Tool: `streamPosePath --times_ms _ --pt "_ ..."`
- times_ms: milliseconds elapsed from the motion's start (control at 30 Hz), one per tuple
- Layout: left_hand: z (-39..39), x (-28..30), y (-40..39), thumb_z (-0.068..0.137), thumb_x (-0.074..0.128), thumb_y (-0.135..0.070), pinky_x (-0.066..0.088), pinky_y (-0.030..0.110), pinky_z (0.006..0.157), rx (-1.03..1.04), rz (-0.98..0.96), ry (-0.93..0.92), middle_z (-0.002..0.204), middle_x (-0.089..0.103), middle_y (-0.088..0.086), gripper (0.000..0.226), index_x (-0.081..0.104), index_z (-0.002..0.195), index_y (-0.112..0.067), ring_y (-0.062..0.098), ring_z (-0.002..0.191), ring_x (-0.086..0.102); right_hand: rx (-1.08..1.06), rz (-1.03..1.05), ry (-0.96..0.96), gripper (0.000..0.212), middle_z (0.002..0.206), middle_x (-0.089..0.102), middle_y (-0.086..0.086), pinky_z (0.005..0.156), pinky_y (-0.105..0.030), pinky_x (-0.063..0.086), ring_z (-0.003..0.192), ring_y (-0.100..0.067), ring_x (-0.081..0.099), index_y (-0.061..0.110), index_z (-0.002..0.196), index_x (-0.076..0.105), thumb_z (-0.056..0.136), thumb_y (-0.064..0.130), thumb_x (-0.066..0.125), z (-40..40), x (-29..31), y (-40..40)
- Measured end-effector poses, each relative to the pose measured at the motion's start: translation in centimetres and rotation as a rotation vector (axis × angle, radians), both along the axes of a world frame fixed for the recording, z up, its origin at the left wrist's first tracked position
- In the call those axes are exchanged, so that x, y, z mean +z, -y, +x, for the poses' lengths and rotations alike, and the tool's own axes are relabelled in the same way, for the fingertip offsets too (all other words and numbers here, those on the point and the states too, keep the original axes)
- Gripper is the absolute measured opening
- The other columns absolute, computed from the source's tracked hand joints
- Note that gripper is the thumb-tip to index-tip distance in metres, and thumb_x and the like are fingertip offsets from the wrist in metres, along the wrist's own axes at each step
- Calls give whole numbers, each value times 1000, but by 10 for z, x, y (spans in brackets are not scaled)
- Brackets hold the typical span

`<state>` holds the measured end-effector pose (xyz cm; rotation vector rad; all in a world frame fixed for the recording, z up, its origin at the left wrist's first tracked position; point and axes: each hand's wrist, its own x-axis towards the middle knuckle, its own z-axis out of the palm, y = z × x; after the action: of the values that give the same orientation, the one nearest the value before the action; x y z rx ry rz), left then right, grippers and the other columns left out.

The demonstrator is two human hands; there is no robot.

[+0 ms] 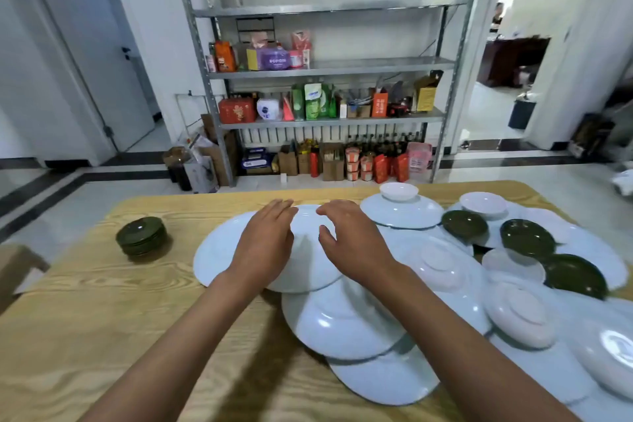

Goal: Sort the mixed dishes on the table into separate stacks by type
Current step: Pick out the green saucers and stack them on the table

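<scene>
An upturned white bowl (306, 260) lies on a large white plate (212, 253) at the table's middle. My left hand (265, 243) rests flat on the bowl's left side with straight fingers. My right hand (349, 247) hovers over or touches its right side, fingers spread and slightly bent. A stack of dark green saucers (142, 236) stands at the left. More white plates (342, 319) overlap below the bowl. To the right lie mixed white plates, small white bowls (399, 190) and loose green saucers (464, 224).
The wooden table (85, 319) has bare surface at the left and front. A metal shelf rack (325, 65) with boxes and bottles stands behind the table. A chair corner (17, 267) shows at the far left edge.
</scene>
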<state>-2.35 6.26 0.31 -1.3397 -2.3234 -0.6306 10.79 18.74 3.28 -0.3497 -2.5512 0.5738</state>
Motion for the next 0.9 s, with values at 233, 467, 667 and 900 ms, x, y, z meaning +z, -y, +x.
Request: streamPosePath --times_ms 233,467,667,900 --pt "71 15 -92 89 52 -2 21 28 112 -204 38 3 141 50 7 41 57 129 -7 24 136 39 -306 -90 24 36 134 58 -3 104 -30 34 129 -19 44 12 127 60 92 10 53 67 -6 -113" --pt "112 21 -144 94 45 -6 17 26 117 -311 45 82 148 41 2 44 47 138 -10 17 140 29 -482 -85 259 20 106 68 -8 72 -31 45 98 -28 60 16 102 66 86 11 53 93 -23 -199" --pt "133 17 -167 94 44 -5 20 30 117 -357 -16 184 152 34 0 47 44 140 -12 15 142 24 -423 24 473 27 95 69 -5 69 -33 52 88 -26 63 15 100 68 80 2 54 97 -47 -228" --pt "137 8 -167 95 43 -7 20 26 113 -347 -18 219 152 35 -2 46 43 141 -16 13 141 24 -460 53 502 16 74 58 -5 62 -28 43 72 -25 55 14 72 55 82 2 54 94 -53 -231"
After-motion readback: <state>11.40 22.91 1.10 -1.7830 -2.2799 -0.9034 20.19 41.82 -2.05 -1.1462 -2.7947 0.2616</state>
